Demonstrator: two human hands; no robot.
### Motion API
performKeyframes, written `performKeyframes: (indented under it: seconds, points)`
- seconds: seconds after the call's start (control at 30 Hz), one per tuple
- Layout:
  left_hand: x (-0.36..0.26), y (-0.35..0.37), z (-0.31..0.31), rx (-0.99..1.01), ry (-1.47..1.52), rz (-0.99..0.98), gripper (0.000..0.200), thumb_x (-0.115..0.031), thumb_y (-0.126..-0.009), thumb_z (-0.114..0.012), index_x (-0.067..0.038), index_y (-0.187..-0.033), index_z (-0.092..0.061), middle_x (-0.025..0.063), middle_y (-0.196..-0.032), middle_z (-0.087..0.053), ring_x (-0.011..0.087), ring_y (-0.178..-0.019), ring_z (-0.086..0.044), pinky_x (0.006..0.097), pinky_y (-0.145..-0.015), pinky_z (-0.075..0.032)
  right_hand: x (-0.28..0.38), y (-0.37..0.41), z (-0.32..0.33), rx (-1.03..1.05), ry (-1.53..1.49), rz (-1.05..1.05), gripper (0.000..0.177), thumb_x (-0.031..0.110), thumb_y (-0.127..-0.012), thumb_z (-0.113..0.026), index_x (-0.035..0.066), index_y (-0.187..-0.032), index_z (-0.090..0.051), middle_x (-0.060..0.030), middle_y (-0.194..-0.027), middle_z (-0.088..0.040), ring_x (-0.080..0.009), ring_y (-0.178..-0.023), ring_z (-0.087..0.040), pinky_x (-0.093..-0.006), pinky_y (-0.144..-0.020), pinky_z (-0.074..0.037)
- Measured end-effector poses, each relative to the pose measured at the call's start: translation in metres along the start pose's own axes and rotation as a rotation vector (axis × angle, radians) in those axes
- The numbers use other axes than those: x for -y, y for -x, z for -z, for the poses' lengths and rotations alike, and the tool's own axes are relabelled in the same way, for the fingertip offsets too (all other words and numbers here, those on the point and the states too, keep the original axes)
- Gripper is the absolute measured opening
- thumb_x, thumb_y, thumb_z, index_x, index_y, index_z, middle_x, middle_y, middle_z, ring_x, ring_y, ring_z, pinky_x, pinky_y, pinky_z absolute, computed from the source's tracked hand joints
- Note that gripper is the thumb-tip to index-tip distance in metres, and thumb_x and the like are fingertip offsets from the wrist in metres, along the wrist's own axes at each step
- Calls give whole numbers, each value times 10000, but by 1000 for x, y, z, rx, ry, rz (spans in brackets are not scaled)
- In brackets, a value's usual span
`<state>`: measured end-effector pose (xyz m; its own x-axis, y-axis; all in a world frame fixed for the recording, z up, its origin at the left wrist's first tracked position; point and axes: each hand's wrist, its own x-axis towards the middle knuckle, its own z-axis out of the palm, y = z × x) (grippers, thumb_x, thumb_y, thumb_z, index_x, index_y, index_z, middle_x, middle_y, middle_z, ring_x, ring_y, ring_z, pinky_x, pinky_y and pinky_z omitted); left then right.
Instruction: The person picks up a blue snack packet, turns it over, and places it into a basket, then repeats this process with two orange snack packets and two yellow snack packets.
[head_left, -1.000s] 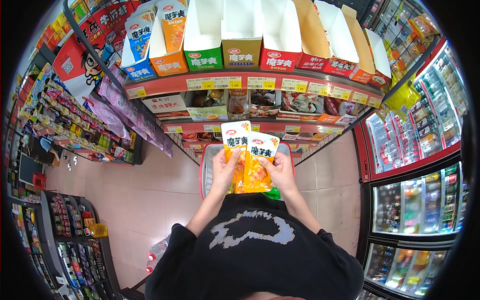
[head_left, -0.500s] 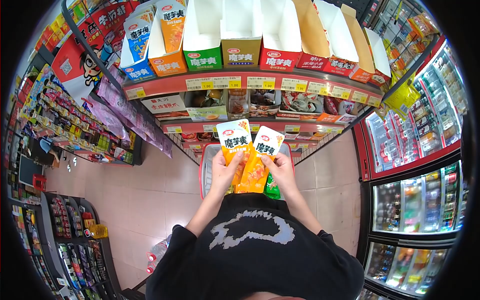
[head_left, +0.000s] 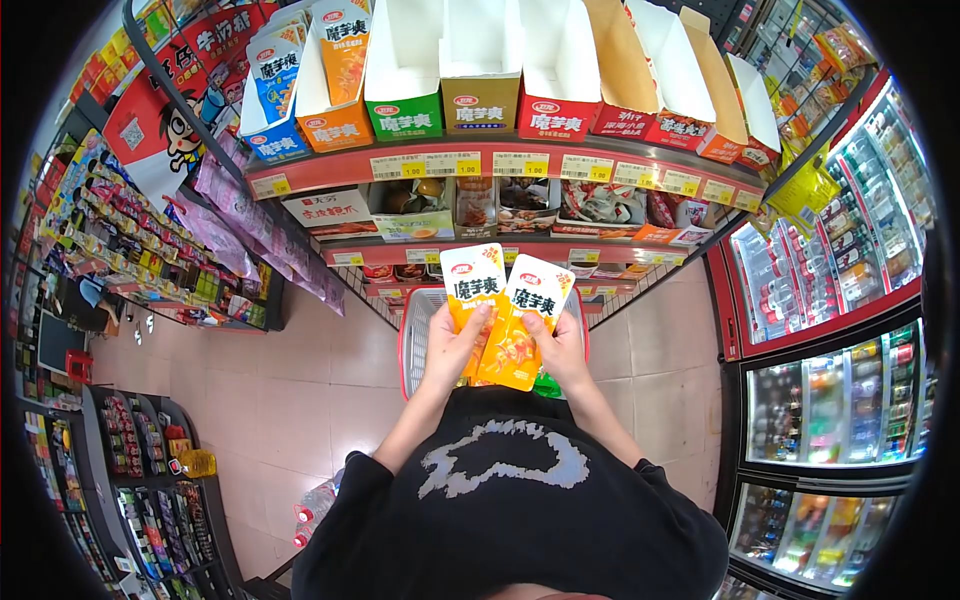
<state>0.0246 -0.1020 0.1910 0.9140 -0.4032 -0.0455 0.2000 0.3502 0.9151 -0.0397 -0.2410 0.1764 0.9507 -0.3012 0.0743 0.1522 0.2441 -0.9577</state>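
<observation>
In front of my chest, my left hand (head_left: 451, 342) is closed on a white-and-orange snack packet (head_left: 474, 279), its thumb across the front. Another packet of the same kind (head_left: 522, 343) is gripped by my right hand (head_left: 562, 350), thumb on its face. Both packets stand with their printed fronts toward me, tops fanned apart, and the right one overlaps the lower part of the left one. Beneath them is a shopping basket (head_left: 408, 378) with a red rim, mostly hidden by my hands and the packets. Something green (head_left: 546, 384) shows inside it.
Ahead, a shelf holds open display boxes (head_left: 404, 116), including an orange box (head_left: 336, 129) with a similar packet. Boxed snacks (head_left: 415, 224) fill the tier below. Drink coolers (head_left: 835, 400) line the right side. Hanging snack racks (head_left: 130, 200) are at left, and bottles (head_left: 315, 505) stand on the floor.
The right packet has shifted slightly and turned more face-on, overlapping the left packet more. The left packet has tilted and moved a little to the right. Both hands keep their hold.
</observation>
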Motion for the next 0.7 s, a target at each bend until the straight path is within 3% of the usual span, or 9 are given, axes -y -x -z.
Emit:
performKeyframes:
  seconds: [0.5, 0.7]
  points:
    - [0, 2, 0, -1, 6, 3, 208, -112, -864, -569, 19, -1023, -539, 71, -966, -619, 95, -853, -581, 239, -754, -464, 0, 2, 3, -1, 104, 37, 201, 133, -873, -551, -22, -1001, -562, -53, -940, -627, -84, -838, -570, -240, -743, -460]
    - [0, 2, 0, 1, -1, 5, 209, -118, -866, -568, 21, -1019, -540, 73, -970, -619, 96, -851, -580, 238, -754, -464, 0, 3, 1, -24, 16, 41, 196, 138, -874, -552, -19, -991, -565, -42, -936, -624, -78, -839, -565, -233, -747, -454]
